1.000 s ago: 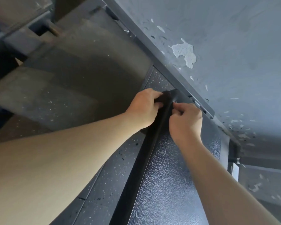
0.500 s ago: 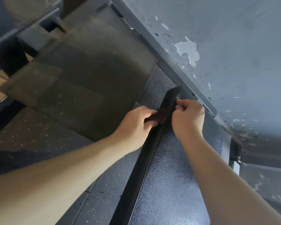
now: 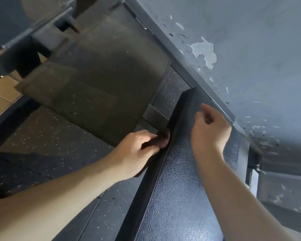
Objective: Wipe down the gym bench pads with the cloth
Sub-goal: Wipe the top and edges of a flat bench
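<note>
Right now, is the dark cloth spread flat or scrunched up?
Scrunched: the left hand grips the dark cloth bunched against the black leathery bench pad.

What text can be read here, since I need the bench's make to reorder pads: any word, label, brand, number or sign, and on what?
None: no word, label, brand, number or sign can be read in this view.
On the bench pad: only grained black vinyl, no mark.
On the cloth in the left hand: dark fabric, no tag showing.
On the wall: only patches of peeled paint.
</note>
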A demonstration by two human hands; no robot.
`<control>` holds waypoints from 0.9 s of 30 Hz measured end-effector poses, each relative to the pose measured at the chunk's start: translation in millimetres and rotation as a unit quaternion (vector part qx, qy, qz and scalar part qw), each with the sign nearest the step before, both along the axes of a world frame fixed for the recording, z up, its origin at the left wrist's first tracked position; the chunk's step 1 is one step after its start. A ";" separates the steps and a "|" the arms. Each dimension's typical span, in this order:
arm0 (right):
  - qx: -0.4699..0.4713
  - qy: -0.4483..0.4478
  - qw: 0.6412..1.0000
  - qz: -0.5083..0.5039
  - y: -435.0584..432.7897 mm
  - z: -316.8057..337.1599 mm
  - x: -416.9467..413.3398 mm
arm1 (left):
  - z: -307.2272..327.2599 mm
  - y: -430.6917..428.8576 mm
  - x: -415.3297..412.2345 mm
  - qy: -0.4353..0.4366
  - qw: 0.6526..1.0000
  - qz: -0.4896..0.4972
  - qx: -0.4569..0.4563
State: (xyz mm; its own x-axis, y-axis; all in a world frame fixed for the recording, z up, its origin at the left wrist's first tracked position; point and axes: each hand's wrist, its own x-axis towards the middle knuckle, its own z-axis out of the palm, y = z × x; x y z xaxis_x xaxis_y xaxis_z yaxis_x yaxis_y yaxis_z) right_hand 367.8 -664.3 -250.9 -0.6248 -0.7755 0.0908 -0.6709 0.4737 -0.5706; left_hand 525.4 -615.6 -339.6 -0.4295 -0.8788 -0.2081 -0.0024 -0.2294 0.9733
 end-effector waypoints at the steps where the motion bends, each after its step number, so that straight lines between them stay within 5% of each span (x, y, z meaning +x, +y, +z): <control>1: -0.012 -0.008 1.000 -0.010 4.5 1.7 3.2 | 1.3 -3.5 -1.9 -0.007 1.000 0.007 -0.006; 10: -0.042 -0.044 0.997 -0.052 36.0 7.4 13.3 | 4.0 -20.6 -25.5 -0.017 0.996 0.046 0.079; 17: -0.038 -0.074 0.995 -0.052 54.8 6.1 27.4 | 4.0 24.6 10.0 -0.023 0.997 -0.026 0.065; 27: -0.040 -0.056 0.997 -0.030 45.7 10.3 32.9 | 8.5 -17.3 -16.9 -0.016 0.998 0.031 0.047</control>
